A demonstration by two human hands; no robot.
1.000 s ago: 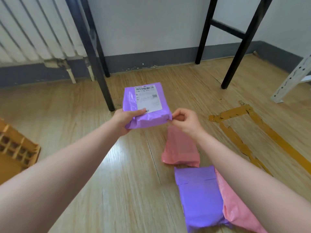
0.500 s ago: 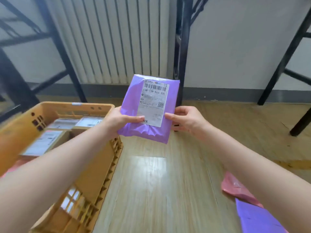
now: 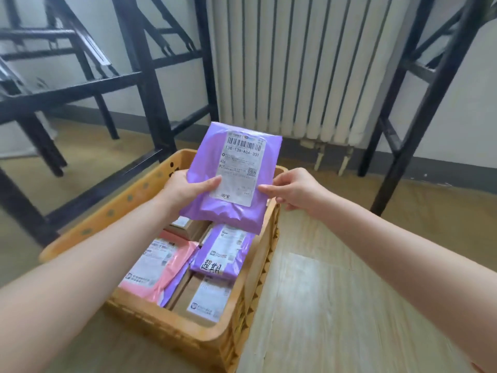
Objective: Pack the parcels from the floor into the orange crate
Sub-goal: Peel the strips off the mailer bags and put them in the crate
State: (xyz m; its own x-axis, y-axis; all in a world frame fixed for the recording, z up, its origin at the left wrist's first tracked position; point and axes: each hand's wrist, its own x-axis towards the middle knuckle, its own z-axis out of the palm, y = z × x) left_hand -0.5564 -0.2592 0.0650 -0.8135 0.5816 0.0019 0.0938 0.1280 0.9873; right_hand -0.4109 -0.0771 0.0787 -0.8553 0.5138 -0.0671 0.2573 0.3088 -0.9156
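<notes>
A purple parcel with a white shipping label hangs above the far end of the orange crate. My left hand grips its left edge, thumb on the label. My right hand pinches its right edge with thumb and fingers. Inside the crate lie a pink parcel, a smaller purple parcel with black handwriting, and brown cardboard boxes with labels.
Black metal table legs stand behind and left of the crate, with more black legs on the right. A white radiator hangs on the wall ahead. Wooden floor stretches right of the crate.
Both hands carried the purple parcel left, from above the floor to over the crate. The view swung left, so the parcels on the floor are out of sight.
</notes>
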